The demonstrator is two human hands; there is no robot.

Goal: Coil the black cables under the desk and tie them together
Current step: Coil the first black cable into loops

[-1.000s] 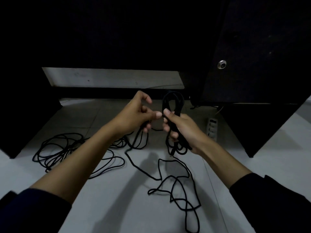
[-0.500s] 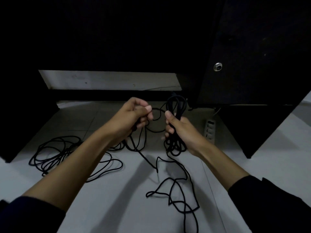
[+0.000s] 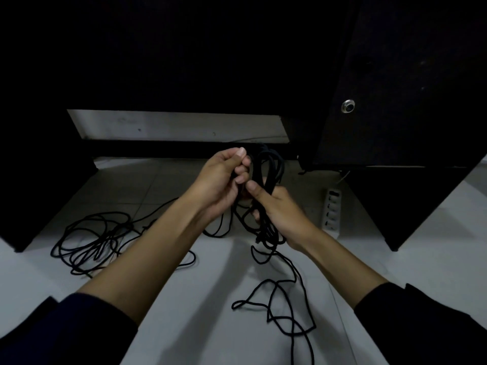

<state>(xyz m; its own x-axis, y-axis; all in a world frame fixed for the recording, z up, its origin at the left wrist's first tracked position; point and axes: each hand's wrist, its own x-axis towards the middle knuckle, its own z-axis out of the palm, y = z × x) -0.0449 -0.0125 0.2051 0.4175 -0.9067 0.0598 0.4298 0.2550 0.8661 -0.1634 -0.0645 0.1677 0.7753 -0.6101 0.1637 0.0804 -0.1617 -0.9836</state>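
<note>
My right hand (image 3: 283, 209) grips a bundle of coiled black cable (image 3: 268, 164) upright, its loops sticking out above my thumb and its lower loops hanging below my palm. My left hand (image 3: 224, 177) is curled round a strand of the same cable right beside the bundle, its fingers touching my right thumb. A loose length of black cable (image 3: 284, 304) trails from the bundle over the floor towards me. A second tangle of black cable (image 3: 89, 241) lies spread on the floor to the left.
A white power strip (image 3: 332, 212) lies on the floor to the right of my hands. A dark cabinet (image 3: 395, 101) with a round metal lock stands at the right, and dark desk panels close in on the left and above. A pale wall strip (image 3: 179, 125) runs behind.
My left hand has moved right and up with its strand, from a gap beside the bundle to touching my right hand. The loose cable on the floor has shifted slightly.
</note>
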